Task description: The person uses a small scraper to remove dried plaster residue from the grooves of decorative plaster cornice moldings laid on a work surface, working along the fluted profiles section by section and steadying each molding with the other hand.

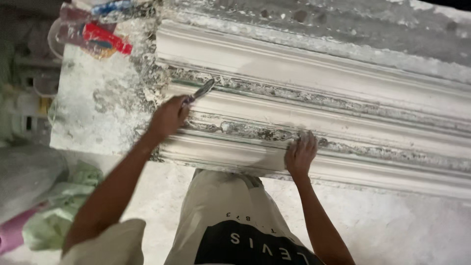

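Two hands work on one long white plaster moulding (314, 98) that runs across a dusty counter (98, 108). Fingers of the left hand (169, 117) are curled tight around the handle of a small metal scraper (202, 91), whose thin blade tilts up and to the right and touches a rough, grey, crusted groove near the moulding's left end. Fingers of the right hand (300, 154) lie flat and slightly spread, pressed on a lower ridge of the moulding, just beside a second crusted groove; this hand holds nothing. Both forearms reach up from the bottom of the view, on either side of the person's pale shirt (230, 221) with its dark panel. The moulding lies lengthwise, slanting down toward the right, its smooth bands alternating with flaking, dirty channels. Beyond its left end, the counter is caked in white dust and crumbs. At the upper left corner sit a red and blue packet (105, 39) and a pale container, blurred. A green cloth (59, 211) lies crumpled at the lower left.
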Tool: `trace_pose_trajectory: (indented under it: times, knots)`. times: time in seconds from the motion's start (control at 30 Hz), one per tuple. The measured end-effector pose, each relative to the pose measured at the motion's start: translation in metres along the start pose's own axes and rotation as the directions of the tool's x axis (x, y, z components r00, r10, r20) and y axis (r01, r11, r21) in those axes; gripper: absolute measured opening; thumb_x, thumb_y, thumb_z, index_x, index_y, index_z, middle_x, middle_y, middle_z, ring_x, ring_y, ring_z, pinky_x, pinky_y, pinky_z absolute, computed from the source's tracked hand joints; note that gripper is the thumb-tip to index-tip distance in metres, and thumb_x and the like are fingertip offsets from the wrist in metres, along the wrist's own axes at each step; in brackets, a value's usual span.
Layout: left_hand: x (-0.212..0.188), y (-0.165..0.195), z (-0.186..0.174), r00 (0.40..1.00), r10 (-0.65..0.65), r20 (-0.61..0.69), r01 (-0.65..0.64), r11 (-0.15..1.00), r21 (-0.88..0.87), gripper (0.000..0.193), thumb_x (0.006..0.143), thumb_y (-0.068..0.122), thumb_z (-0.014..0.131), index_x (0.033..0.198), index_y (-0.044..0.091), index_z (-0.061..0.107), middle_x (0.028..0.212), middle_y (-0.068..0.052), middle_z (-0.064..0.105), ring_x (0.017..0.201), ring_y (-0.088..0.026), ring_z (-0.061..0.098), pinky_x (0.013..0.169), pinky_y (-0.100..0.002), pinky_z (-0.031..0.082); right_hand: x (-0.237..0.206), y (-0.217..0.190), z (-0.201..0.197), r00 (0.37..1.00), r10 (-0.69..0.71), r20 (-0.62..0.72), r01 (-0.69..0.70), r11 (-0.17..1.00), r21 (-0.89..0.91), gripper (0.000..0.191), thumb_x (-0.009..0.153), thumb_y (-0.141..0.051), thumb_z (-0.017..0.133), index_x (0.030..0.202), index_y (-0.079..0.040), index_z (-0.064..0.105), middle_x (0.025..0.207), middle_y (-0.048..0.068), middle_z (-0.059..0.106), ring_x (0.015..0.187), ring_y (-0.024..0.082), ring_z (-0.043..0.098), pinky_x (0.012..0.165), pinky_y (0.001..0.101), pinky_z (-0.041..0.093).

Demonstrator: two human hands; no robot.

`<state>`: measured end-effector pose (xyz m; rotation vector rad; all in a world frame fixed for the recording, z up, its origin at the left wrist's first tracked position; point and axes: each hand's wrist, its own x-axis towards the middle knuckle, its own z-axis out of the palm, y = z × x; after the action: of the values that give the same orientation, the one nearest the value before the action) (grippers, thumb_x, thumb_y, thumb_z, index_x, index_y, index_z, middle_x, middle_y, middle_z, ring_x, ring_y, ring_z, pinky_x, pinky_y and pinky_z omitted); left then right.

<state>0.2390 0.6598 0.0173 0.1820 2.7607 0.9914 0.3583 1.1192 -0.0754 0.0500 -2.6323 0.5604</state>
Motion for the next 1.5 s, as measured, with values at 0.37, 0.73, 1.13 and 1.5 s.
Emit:
trace_pose_trajectory:
  times: [0.37, 0.73, 1.13, 1.5]
  knots:
    - [0.114, -0.040, -0.082, 0.845, 0.354, 0.401, -0.451, 0.875, 0.176, 0.046, 0.101, 0.030, 0.066, 0.146, 0.025, 0.060, 0.102, -0.015, 0.076, 0.081, -0.031, 0.071, 0.073, -0.046, 0.058, 0.018, -0.028, 0.003, 0.950, 0.308, 0.049, -0.283, 0.918, -0.277, 0.052, 0.098, -0.028, 0.058, 0.147, -0.009, 0.058, 0.153, 0.026, 0.049, 0.140, 0.051, 0.043, 0.114, 0.0621, 0.034]
    - [0.130, 0.091, 0.108, 0.760, 0.572, 0.310, -0.588, 0.808, -0.048, 0.047, 0.102, 0.018, 0.053, 0.148, 0.025, 0.055, 0.136, -0.021, 0.063, 0.104, -0.037, 0.072, 0.084, -0.050, 0.060, 0.024, -0.040, -0.009, 0.944, 0.326, 0.053, -0.302, 0.916, -0.264, 0.053, 0.099, -0.025, 0.059, 0.151, -0.014, 0.058, 0.157, 0.022, 0.047, 0.144, 0.047, 0.042, 0.118, 0.0600, 0.033]
    - [0.110, 0.009, -0.018, 0.507, 0.677, 0.534, -0.859, 0.344, 0.379, 0.026, 0.101, 0.016, 0.056, 0.118, -0.002, 0.065, 0.096, -0.017, 0.075, 0.057, -0.023, 0.070, 0.039, -0.037, 0.054, 0.021, -0.041, -0.008, 0.894, 0.443, 0.075, -0.409, 0.871, -0.271, 0.057, 0.095, -0.032, 0.063, 0.149, -0.016, 0.057, 0.157, 0.019, 0.046, 0.145, 0.046, 0.040, 0.121, 0.0594, 0.031]
    - [0.130, 0.065, 0.031, 0.391, 0.756, 0.524, -0.913, 0.245, 0.327, 0.023, 0.091, 0.009, 0.059, 0.111, 0.003, 0.069, 0.093, -0.013, 0.075, 0.063, -0.022, 0.073, 0.044, -0.035, 0.056, 0.025, -0.048, -0.017, 0.914, 0.403, 0.054, -0.379, 0.893, -0.243, 0.058, 0.094, -0.031, 0.063, 0.150, -0.019, 0.056, 0.158, 0.019, 0.047, 0.144, 0.046, 0.041, 0.118, 0.0573, 0.033]
